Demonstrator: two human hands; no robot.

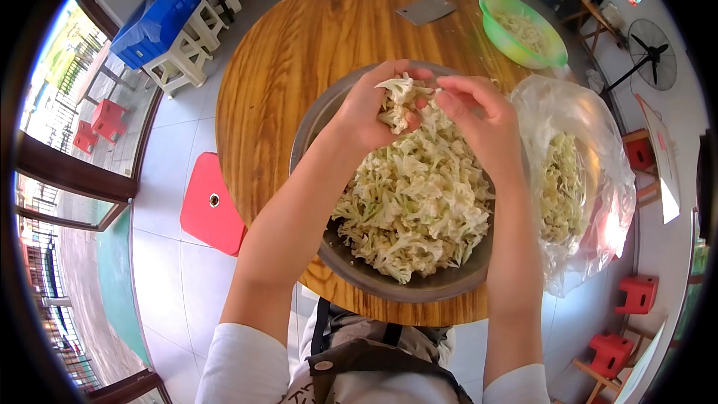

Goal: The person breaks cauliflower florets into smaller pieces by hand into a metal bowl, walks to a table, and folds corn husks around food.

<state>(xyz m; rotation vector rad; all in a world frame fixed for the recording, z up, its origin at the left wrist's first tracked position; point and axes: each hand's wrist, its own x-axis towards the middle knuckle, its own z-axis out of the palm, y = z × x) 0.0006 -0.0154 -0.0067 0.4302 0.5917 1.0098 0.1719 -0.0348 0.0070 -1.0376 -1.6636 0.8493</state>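
The cauliflower clump [401, 99] sits in your left hand [365, 111], above the heaped florets [419, 198] in the metal bowl [407, 293]. Your right hand [485, 111] has its fingers bent beside the clump; whether they pinch a bit, you can't tell from here. A loose left grip could let crumbs scatter past the rim onto the wooden table [277, 67], and your right forearm could snag the plastic bag [609, 123] close by.

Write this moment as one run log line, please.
left hand: holding cauliflower piece | right hand: close by | metal bowl: below, heaped with florets | cleaver: beyond bowl
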